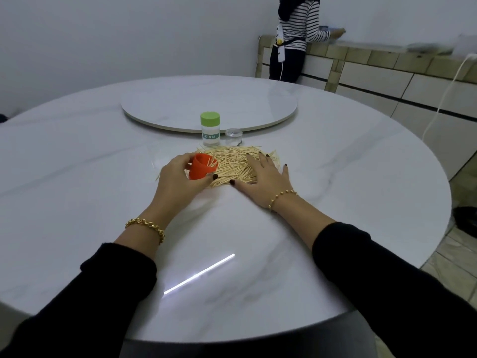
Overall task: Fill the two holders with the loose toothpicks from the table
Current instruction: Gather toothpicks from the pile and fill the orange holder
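A pile of loose toothpicks (233, 165) lies on the white round table (103, 177). My left hand (178, 180) grips an orange holder (201, 167), tilted with its mouth toward the pile and a few toothpicks at its rim. My right hand (263, 179) lies flat with straight fingers on the right part of the pile. Behind the pile stands a clear holder with a green cap (210, 129), labelled toothpick. A small clear lid or jar (233, 135) sits to its right.
A large round turntable (206, 102) occupies the table's middle, just beyond the holders. A person in a striped top (296, 37) stands at a counter at the back right. A white cable (444, 96) hangs down the cabinets on the right.
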`<state>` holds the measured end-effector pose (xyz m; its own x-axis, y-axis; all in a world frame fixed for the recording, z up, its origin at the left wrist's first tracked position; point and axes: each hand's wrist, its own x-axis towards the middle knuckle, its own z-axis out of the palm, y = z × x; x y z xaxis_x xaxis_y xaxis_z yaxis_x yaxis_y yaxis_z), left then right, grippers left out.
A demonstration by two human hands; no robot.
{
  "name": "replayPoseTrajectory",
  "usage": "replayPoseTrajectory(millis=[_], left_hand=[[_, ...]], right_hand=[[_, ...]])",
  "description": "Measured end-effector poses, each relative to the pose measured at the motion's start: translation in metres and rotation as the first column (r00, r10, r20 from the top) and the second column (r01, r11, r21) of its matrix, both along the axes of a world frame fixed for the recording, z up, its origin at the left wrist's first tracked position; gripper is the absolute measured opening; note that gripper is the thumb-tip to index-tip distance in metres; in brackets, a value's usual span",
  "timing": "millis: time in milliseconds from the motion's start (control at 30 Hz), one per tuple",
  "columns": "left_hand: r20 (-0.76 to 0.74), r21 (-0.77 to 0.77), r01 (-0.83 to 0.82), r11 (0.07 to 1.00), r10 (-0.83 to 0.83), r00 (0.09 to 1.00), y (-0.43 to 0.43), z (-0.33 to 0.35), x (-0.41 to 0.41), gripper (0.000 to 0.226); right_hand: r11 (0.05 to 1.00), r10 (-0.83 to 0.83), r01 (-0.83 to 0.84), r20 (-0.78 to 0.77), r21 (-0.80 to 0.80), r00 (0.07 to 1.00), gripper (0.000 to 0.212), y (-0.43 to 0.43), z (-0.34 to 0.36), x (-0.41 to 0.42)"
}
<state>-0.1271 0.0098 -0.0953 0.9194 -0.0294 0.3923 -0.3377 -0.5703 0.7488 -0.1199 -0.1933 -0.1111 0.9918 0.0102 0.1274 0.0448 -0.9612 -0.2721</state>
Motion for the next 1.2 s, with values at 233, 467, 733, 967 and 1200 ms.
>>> replayPoseTrajectory(millis=[233,467,733,967,1200], left_hand=[[0.007,-0.028,-0.008,1.000,0.008,1.000,-0.007,0.001,0.003,0.055],[0.030,-0.051,-0.021,0.998,0.023,0.999,-0.028,0.002,0.010,0.053],[0.073,-0.002,-0.022,1.000,0.022,0.997,-0.018,0.001,0.019,0.054],[0.072,0.008,-0.016,1.000,0.015,0.997,-0.010,0.002,0.023,0.055],[0.089,-0.032,-0.014,0.999,0.017,0.996,-0.007,0.004,0.022,0.053]], right_hand=[[0.985,0.164,-0.173,0.209,0.023,0.964,0.031,-0.001,-0.001,0.001],[0.969,0.226,-0.248,0.327,0.025,0.918,0.019,0.002,0.001,0.014],[0.952,0.249,-0.297,0.372,0.077,0.894,0.013,0.002,-0.001,0.022],[0.923,0.219,-0.335,0.459,0.187,0.861,0.012,0.003,0.001,0.026],[0.897,0.110,-0.298,0.486,0.327,0.867,0.016,0.001,0.002,0.027]])
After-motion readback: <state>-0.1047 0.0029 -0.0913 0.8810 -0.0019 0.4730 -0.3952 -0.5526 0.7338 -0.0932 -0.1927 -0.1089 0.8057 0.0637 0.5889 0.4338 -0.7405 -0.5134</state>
